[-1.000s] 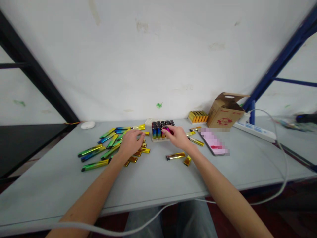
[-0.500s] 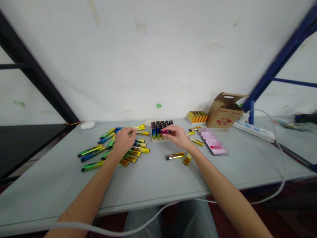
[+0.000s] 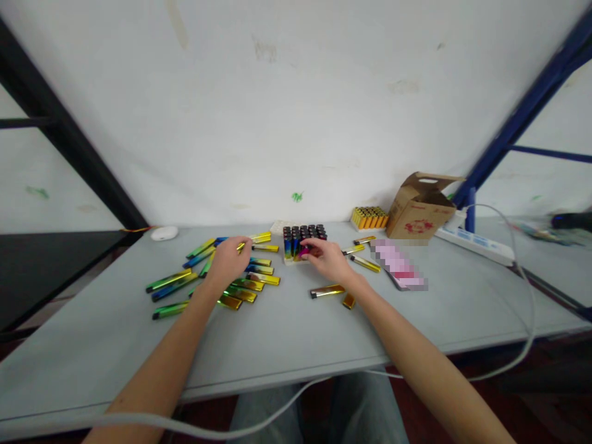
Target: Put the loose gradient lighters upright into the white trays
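At the centre of the frame, the right hand (image 3: 326, 259) pinches a pink piece (image 3: 304, 251) at the front edge of the black-topped tray (image 3: 296, 261). Left of centre, the left hand (image 3: 232, 259) curls over shiny sticks (image 3: 259, 279) (its grip I can't make out). Bare tabletop (image 3: 287, 333) runs from them to the near edge, lower centre.

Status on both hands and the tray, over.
Right hand pinching magenta piece at tray front. Left hand over loose sticks, grip unclear. Tray holding upright black-topped cylinders. Phone clear of both hands.
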`<state>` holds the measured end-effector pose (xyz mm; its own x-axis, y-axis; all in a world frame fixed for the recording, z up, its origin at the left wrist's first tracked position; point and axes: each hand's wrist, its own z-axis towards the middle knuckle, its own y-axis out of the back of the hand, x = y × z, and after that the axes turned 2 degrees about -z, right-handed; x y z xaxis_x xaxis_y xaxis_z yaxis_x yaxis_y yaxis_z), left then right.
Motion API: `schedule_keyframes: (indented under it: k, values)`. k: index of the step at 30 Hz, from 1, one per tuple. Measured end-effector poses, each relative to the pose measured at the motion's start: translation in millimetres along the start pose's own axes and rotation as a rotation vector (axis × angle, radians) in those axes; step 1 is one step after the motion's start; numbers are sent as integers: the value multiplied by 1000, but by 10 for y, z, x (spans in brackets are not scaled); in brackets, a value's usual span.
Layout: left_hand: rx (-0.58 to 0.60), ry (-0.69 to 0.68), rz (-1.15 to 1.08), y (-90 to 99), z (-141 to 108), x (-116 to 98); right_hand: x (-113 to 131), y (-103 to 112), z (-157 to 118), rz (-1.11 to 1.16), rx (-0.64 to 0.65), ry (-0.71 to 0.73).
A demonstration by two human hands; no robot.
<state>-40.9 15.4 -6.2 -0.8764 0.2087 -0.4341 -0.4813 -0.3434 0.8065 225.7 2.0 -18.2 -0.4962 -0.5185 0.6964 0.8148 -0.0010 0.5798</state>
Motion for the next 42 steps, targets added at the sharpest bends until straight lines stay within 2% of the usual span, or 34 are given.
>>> schedule_keyframes:
  k: [5, 9, 15, 21, 26, 30, 36, 42]
  values:
    - [164, -250, -38, -34, -63, -97, 27, 97, -5, -48, -85, 35]
    - [231, -330, -22, -39, -87, -107, 42, 165, -7, -130, -132, 16]
    - [283, -332, 82, -35, -92, -86, 37, 147, -21, -237, -75, 35]
    - [329, -350, 107, -29, -89, -92, 36, 156, -23, -267, -82, 48]
    - [322, -359, 119, -31, -93, -92, 21, 169, -16, -296, -127, 135]
    - [332, -378, 123, -45, -97, -76, 8, 165, -15, -263, -138, 157]
    - [346, -365, 120, -53, -98, -82, 17, 106, -16, -155, -211, 115]
    - [346, -346, 47, -69, -98, -95, 55, 31, -29, -135, -163, 107]
